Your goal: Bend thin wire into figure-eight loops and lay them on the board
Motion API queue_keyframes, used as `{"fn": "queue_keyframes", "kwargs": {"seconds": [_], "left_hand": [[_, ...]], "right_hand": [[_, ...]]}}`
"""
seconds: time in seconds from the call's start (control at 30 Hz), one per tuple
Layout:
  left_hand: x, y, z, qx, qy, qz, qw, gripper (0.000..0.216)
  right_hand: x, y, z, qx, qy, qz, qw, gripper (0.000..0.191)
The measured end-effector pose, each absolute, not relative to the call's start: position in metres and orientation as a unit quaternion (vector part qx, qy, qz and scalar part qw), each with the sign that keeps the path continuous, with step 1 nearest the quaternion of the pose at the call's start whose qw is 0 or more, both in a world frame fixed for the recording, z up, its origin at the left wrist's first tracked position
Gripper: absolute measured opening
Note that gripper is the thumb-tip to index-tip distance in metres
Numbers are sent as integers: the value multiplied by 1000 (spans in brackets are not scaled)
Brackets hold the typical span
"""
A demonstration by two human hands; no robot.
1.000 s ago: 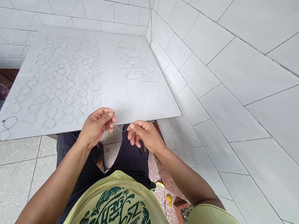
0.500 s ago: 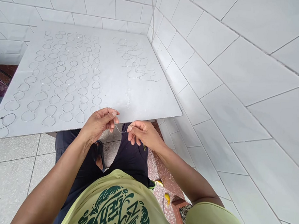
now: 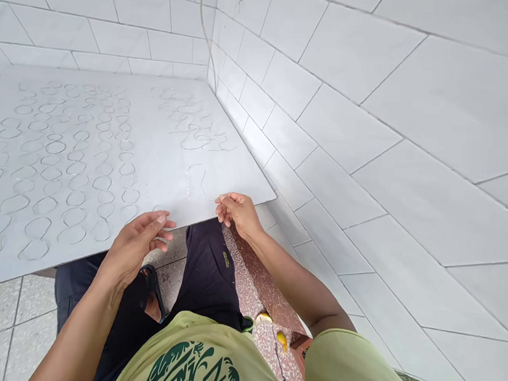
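A thin, bent piece of wire (image 3: 203, 178) shows against the white board near its front edge; I cannot tell whether it rests flat there. My right hand (image 3: 237, 212) is just right of that wire, fingers curled and thumb against the index finger, with nothing visible in the pinch. Over the board's front edge, my left hand (image 3: 139, 240) has its fingers loosely apart and holds nothing. Rows of figure-eight wire loops (image 3: 36, 239) cover the left part of the white board (image 3: 155, 175). Several loose curved wires (image 3: 203, 137) lie farther back on the right.
White tiled walls (image 3: 327, 132) meet behind and to the right of the board. A pale cable (image 3: 206, 30) hangs in the corner. Below are my legs (image 3: 207, 268), a reddish ledge (image 3: 259, 272) and yellow pieces (image 3: 282, 340) on the floor.
The wire held between both hands is now out of them, against the board. My hands have drawn apart, the left moving left and down. The view has shifted right.
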State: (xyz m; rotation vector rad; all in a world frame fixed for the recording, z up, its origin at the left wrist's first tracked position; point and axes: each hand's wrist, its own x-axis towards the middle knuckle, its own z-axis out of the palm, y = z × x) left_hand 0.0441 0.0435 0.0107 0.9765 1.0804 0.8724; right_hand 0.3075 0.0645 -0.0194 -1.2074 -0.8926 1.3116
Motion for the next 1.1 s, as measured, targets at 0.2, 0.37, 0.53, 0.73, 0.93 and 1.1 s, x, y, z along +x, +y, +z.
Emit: {"fn": "queue_keyframes", "kwargs": {"seconds": [0.2, 0.37, 0.53, 0.73, 0.93, 1.1], "left_hand": [[27, 26, 0, 432, 494, 360, 663, 50], [14, 10, -6, 437, 504, 346, 660, 48], [12, -2, -10, 446, 509, 340, 653, 48], [19, -6, -7, 480, 518, 313, 635, 49], [22, -13, -4, 518, 514, 290, 619, 49], [17, -18, -11, 514, 523, 287, 616, 49]], "right_hand": [[347, 110, -13, -575, -324, 492, 568, 18], [376, 143, -9, -592, -295, 477, 578, 18], [388, 158, -13, -600, -281, 473, 581, 20], [385, 160, -20, -611, -276, 465, 579, 17], [391, 175, -15, -638, -267, 464, 554, 12], [401, 182, -7, -668, -272, 474, 505, 9]]}}
